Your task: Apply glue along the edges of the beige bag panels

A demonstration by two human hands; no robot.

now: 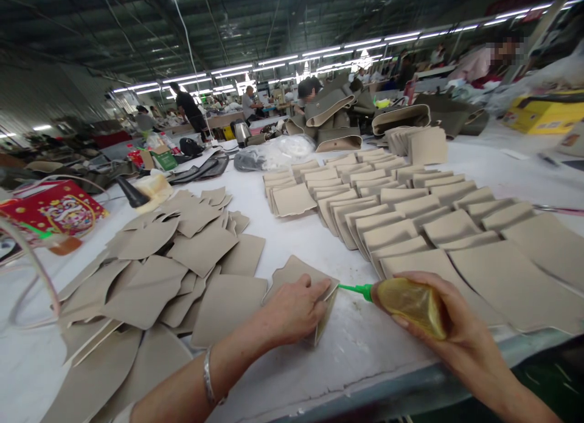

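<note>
My right hand (449, 313) is wrapped round an amber squeeze bottle (408, 301) with a thin green nozzle, which looks like a glue bottle. Its nozzle tip (342, 286) meets the edge of a beige panel (292, 269) near the front of the table. My left hand (296, 307) grips that panel from above, fingers over its right corner; the thumb is partly hidden. To the left lies a loose heap of beige panels (146, 289). On the right, rows of overlapping beige panels (387, 213) stretch back across the table.
The white table (347, 362) ends in a front edge just below my hands. A red box (59, 207) and a second amber bottle (64, 243) stand at left. Plastic wrap (278, 150), dark tubular pieces (340, 140) and a yellow box (545, 112) lie farther back. Several people work beyond.
</note>
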